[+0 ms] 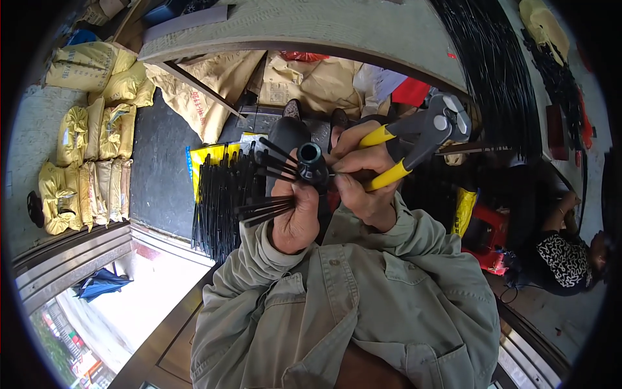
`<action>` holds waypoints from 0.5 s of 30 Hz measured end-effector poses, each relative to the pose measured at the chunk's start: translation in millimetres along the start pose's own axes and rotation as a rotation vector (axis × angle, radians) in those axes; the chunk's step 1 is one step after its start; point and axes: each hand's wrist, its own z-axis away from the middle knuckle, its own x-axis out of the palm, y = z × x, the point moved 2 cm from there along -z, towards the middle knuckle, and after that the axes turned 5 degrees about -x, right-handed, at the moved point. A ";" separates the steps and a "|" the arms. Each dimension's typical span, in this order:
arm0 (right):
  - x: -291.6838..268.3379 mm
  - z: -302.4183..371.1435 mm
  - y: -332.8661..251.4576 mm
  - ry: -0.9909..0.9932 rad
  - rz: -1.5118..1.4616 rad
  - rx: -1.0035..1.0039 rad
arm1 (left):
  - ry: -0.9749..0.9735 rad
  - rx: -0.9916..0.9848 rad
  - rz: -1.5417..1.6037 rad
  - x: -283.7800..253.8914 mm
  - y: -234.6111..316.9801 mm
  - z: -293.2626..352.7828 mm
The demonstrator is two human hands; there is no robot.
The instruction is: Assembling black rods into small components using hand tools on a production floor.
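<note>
Close before our chest, our left hand (295, 217) clenches a short black tube with thin black rods (310, 162), steadying it while our right hand (363, 175) grasps yellow-handled steel pincers (421, 139).

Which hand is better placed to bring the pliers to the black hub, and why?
The right hand: it already holds the yellow-handled pliers, their jaws beside the hub. The left hand is occupied, gripping the black hub with its thin rods.

Workshop, stacked yellow sacks (91, 139), workbench (363, 29), black rod bundles (223, 194)
</note>
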 end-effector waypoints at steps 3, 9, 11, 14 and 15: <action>-1.5 1.9 -1.1 0.020 -0.049 0.054 | 0.009 0.013 -0.021 1.1 2.3 0.4; -0.3 5.2 -2.4 0.074 -0.149 0.103 | -0.042 0.042 -0.022 -0.2 2.1 1.4; 0.3 1.6 -5.0 0.037 -0.096 0.074 | -0.007 0.065 -0.020 5.3 7.6 0.2; 1.7 1.4 -5.3 0.022 -0.076 0.065 | 0.006 0.070 -0.027 2.9 7.6 1.8; 2.1 2.0 -4.9 0.027 -0.082 0.072 | 0.000 0.060 -0.034 0.7 6.2 2.9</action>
